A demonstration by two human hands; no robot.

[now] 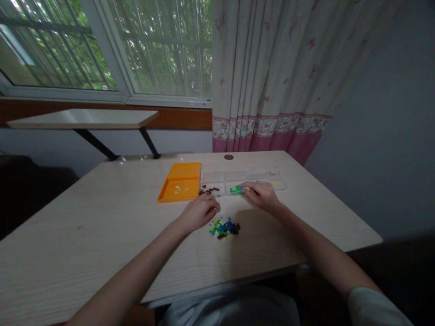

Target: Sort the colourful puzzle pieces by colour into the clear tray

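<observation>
A small heap of mixed blue, green, yellow and brown pieces (224,227) lies on the pale wooden table (102,226). My left hand (199,213) rests just left of the heap, fingers curled in a pinch; what they hold is too small to see. My right hand (260,194) reaches over a clear compartment tray (244,181), fingertips closed at the compartment with green pieces (235,189). Brown pieces (208,190) fill the compartment to the left, and pale yellow ones (277,184) the one at the right.
An orange tray (180,182) with a few pale pieces lies left of the clear tray. A round cable hole (229,157) sits near the table's far edge. Behind are a curtain (272,72), a window and a wall-mounted shelf (84,118).
</observation>
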